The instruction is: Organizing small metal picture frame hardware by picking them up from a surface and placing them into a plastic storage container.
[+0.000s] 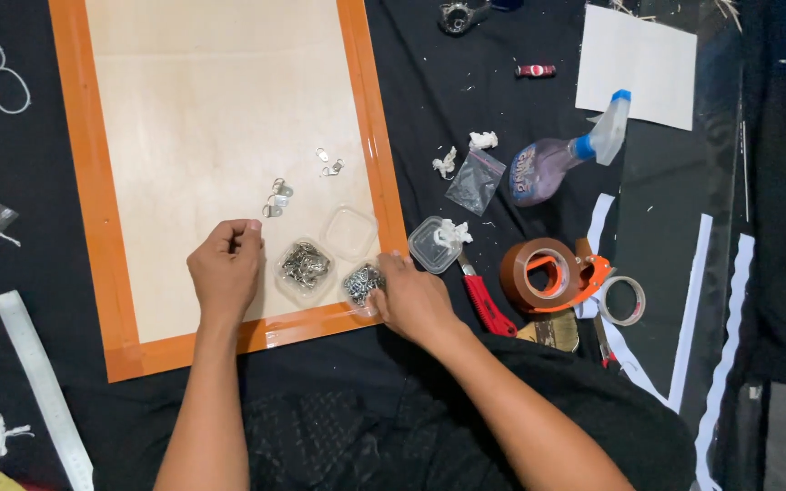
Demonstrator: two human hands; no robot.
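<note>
A pale wooden board with an orange frame (102,227) lies flat before me. My left hand (226,271) rests on the board with fingertips pinched together; whether a small metal piece sits in them I cannot tell. My right hand (411,295) grips a small clear tub of metal hardware (361,284) at the frame's lower edge. Beside it stands a second clear tub of metal pieces (305,266), and an empty clear tub (349,232) sits just above. Loose metal hangers (277,196) and two more small metal clips (328,162) lie on the board.
Right of the frame: a clear lidded box with white wadding (436,242), a red utility knife (487,307), a brown tape dispenser (548,273), a tape roll (623,300), a spray bottle (561,155), a small plastic bag (476,180), white card (637,64). A metal ruler (43,386) lies left.
</note>
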